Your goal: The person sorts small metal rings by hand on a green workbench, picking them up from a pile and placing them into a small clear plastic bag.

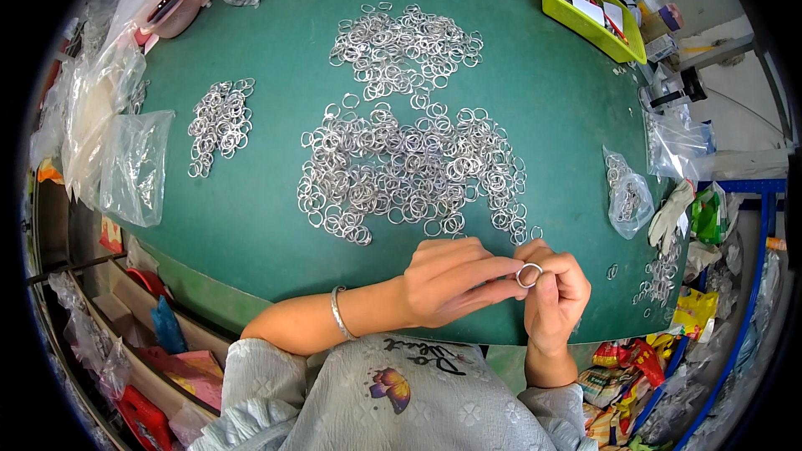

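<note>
A small silver metal ring (519, 276) is held upright near the table's front edge, its round opening facing me. My left hand (454, 281) pinches it from the left with thumb and fingertips pressed together. From the other side, the thumb and curled fingers of my right hand (557, 294) close on the same ring. Just beyond my hands spreads a big pile of similar rings (401, 163), with a smaller heap of rings (405, 43) behind it. Another small group of rings (221, 124) lies off to the left.
Clear plastic bags (134, 167) crowd the green table's (259, 225) left edge near a pink bowl (177, 12). At the back right stands a yellow-green basket (589, 21) with tools. A bag of rings (631, 200), more rings (660, 277) and a glove (671, 215) lie along the right edge.
</note>
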`<state>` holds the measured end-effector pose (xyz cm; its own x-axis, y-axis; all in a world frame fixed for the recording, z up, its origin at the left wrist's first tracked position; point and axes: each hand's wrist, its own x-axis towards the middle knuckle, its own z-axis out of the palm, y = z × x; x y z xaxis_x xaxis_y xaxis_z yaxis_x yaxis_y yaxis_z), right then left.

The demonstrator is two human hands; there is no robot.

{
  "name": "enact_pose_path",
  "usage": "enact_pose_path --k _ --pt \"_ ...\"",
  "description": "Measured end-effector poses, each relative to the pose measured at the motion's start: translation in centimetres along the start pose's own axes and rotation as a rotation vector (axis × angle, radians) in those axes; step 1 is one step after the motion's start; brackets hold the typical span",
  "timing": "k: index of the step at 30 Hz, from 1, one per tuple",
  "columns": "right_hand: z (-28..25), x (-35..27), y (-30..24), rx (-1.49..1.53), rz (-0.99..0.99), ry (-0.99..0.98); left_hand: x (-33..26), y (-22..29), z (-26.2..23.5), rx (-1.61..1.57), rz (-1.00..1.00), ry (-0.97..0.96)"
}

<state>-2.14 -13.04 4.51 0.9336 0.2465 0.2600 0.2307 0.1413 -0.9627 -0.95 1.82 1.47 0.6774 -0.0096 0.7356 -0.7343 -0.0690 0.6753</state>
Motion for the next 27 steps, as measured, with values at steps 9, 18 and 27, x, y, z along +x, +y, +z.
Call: enact_pose_path --k 9,18,27 --pt "0.0 0.1 0.0 -0.009 -0.009 0.002 -0.1 0.0 0.1 -0.020 -0.017 0.004" --pt "-0.1 0.2 0.0 -0.044 -0.035 0.016 -0.2 -0.1 0.1 -0.052 -0.015 -0.026" --pt "-0.4 0.2 0.0 -0.091 0.017 -0.024 0.3 0.9 0.0 -0.229 -0.271 -0.091"
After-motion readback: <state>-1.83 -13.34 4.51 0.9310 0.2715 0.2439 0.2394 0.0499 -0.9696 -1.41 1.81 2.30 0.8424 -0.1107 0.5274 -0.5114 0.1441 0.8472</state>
